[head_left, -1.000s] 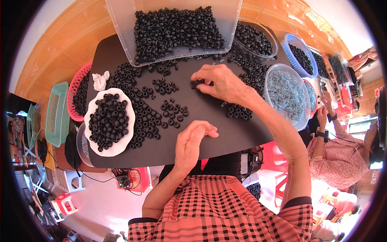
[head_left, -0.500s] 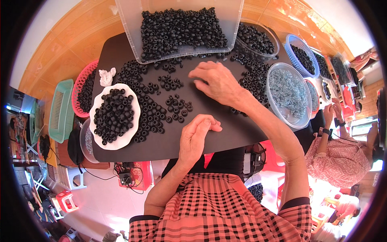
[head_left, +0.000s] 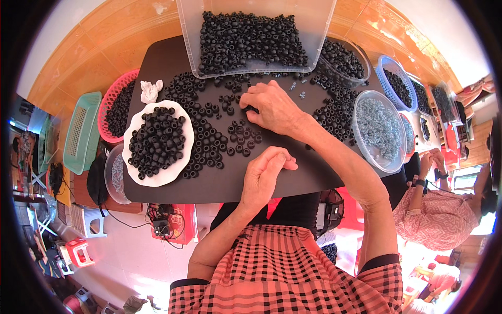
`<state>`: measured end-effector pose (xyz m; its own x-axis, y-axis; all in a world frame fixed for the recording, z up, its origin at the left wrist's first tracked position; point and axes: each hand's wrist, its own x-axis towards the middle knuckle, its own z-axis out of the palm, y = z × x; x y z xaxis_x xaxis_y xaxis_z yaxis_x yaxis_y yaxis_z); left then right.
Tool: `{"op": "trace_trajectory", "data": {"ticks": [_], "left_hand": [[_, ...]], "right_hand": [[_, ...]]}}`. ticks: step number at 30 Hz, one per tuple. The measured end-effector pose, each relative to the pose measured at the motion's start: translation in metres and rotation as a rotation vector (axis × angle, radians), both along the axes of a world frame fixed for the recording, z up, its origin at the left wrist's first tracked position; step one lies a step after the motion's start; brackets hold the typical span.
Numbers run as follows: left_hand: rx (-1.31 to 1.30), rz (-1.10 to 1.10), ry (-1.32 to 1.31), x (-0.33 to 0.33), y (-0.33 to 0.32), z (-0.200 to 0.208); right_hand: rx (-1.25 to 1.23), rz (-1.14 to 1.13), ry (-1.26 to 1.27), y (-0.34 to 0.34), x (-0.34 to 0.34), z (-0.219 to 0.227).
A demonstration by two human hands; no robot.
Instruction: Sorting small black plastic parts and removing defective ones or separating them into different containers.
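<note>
My right hand [head_left: 273,110] is over the middle of the black table [head_left: 219,191], its fingers curled down round black hollow round pieces [head_left: 252,109], partly hidden under the fingertips. Nearer to me, my left hand [head_left: 266,170] is closed, thumb against the curled fingers; what is inside it, if anything, is hidden. Small clusters of the same pieces [head_left: 243,137] lie loose left of my hands. Beyond them a white scalloped plate [head_left: 148,178] holds a heap of these pieces. A few small coiled bits, like springs [head_left: 302,95], lie beyond my right hand.
At the back a clear bin [head_left: 190,47] leans with black pieces inside. A round tub [head_left: 380,167] of bluish coiled bits stands at the right, near a clear bowl [head_left: 368,68] and a blue basket [head_left: 381,58]. Pink [head_left: 107,104] and green [head_left: 78,167] baskets stand left. Another person [head_left: 434,209] sits at right.
My right hand has closed over a cluster of black pieces, its fingers now curled. My left hand stays closed near the front edge. The whole view has shifted slightly.
</note>
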<state>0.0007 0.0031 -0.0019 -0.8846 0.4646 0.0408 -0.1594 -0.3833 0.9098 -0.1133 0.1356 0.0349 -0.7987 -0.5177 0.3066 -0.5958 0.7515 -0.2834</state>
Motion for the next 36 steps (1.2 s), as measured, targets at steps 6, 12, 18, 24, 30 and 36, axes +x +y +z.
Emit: {"op": "trace_trajectory", "data": {"ticks": [6, 12, 18, 24, 30, 36], "left_hand": [[0.047, 0.225, 0.015, 0.002, -0.001, 0.008], [-0.147, 0.221, 0.118, -0.006, -0.018, 0.030], [-0.093, 0.144, 0.107, 0.000, -0.018, 0.029], [-0.054, 0.126, 0.078, -0.002, -0.010, 0.021], [0.030, 0.130, -0.027, -0.011, -0.005, 0.011], [-0.055, 0.092, -0.112, -0.013, -0.002, 0.019]], "right_hand": [[-0.666, -0.148, -0.646, 0.018, 0.032, 0.016], [-1.024, 0.011, -0.984, 0.031, 0.073, 0.024], [-1.111, -0.100, -0.934, 0.037, 0.095, 0.027], [-1.121, -0.021, -0.728, 0.035, 0.114, 0.021], [-0.773, -0.291, -0.379, 0.055, 0.088, 0.022], [-0.111, -0.229, 0.217, 0.099, -0.003, 0.004]]}}
